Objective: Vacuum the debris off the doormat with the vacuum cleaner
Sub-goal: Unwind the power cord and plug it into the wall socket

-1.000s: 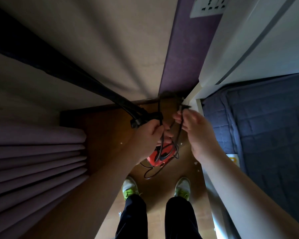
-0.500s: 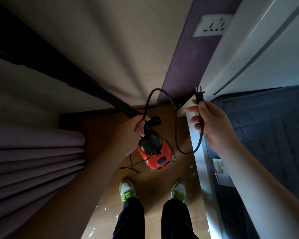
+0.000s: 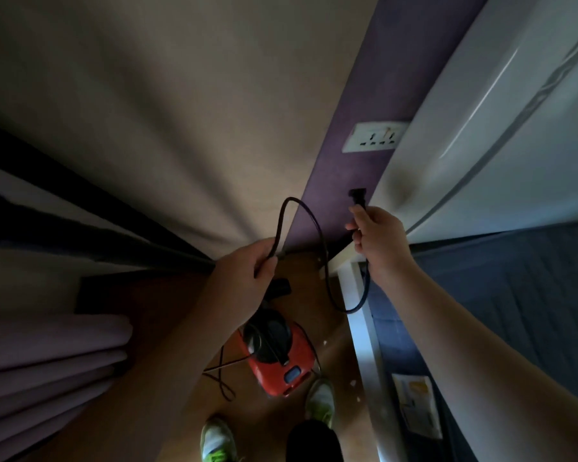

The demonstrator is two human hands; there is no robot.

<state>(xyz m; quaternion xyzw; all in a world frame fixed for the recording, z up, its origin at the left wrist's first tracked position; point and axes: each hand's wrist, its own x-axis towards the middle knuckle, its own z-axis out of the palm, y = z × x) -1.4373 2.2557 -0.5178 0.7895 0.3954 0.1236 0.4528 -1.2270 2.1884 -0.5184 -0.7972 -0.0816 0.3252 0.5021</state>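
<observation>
The vacuum cleaner has a red body with a black top; its power cord and plug are black. The wall socket is white on a purple wall strip. The curtain is beige, the floor brown wood, the bedding dark blue and quilted.

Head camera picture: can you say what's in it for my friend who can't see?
The right hand holds a black plug up below a white wall socket. The left hand holds the looping cord above a red vacuum cleaner on the wooden floor.

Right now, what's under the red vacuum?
Wood floor shows around the red vacuum, with loose cord to its left. No doormat visible; the floor beneath its body is covered.
</observation>
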